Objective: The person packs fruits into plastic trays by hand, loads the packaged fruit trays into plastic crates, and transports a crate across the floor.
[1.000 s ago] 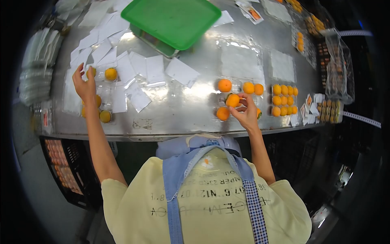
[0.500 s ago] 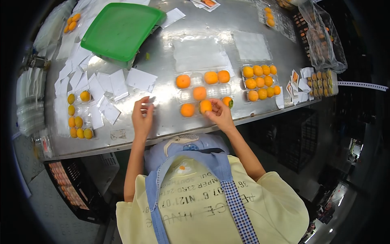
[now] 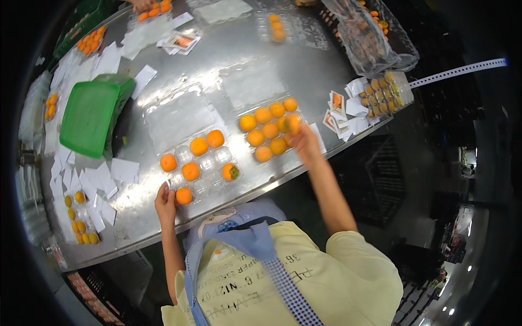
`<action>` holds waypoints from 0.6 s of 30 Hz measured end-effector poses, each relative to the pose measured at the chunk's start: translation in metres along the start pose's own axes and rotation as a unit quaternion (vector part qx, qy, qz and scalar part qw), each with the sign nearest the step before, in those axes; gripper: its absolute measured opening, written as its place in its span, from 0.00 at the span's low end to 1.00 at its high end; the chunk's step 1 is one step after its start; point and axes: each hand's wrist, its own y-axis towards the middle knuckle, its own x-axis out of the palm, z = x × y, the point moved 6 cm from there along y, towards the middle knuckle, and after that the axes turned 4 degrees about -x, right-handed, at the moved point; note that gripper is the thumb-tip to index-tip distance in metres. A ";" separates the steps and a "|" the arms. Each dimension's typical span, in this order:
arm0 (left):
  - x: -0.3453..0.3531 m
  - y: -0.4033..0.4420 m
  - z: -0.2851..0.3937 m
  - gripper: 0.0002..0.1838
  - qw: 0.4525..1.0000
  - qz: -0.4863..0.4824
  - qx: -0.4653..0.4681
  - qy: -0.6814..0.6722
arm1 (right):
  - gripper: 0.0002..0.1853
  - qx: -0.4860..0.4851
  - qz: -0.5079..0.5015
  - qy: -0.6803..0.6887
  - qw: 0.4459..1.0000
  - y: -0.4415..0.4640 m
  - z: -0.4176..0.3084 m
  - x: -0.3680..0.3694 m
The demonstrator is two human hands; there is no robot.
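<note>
My right hand (image 3: 308,145), smeared by motion, is closed on an orange persimmon (image 3: 294,121) over the right-hand clear plastic tray. Rows of persimmons (image 3: 270,130) fill most of that tray. In front of me lies an open clear clamshell tray (image 3: 202,186), its cups partly filled with several persimmons (image 3: 191,171). One persimmon (image 3: 230,172) shows its green calyx. My left hand (image 3: 166,204) is at this tray's near left corner, beside a persimmon (image 3: 184,196). Its fingers are drawn together; whatever is between them is hidden.
A green plastic tub (image 3: 89,117) stands at left among scattered white cards (image 3: 125,170). A tray of yellower fruit (image 3: 80,225) lies near the left edge. Picture cards (image 3: 337,111) and a filled box (image 3: 383,95) sit at right. Another person's hand (image 3: 142,4) is at the far edge.
My right hand has carried a persimmon from the middle tray to the right-hand tray. My left hand has come to the middle tray's corner. The view has swung right.
</note>
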 end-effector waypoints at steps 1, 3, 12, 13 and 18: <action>0.007 -0.002 0.002 0.20 1.000 0.002 -0.001 -0.008 | 0.17 -0.048 0.027 -0.047 0.997 0.029 -0.041 -0.024; 0.017 -0.004 0.001 0.20 1.000 0.011 -0.006 -0.024 | 0.23 -0.153 0.047 -0.061 0.985 0.086 -0.140 -0.056; 0.020 -0.010 -0.018 0.15 0.995 0.082 -0.010 -0.054 | 0.20 -0.270 -0.129 -0.122 0.946 0.175 -0.278 0.003; 0.021 -0.008 -0.023 0.15 0.994 0.092 -0.016 -0.060 | 0.17 -0.204 -0.165 -0.181 0.948 0.180 -0.228 0.015; 0.024 -0.011 -0.013 0.13 0.994 0.081 -0.031 -0.073 | 0.18 -0.143 -0.307 -0.482 0.808 0.073 -0.011 0.090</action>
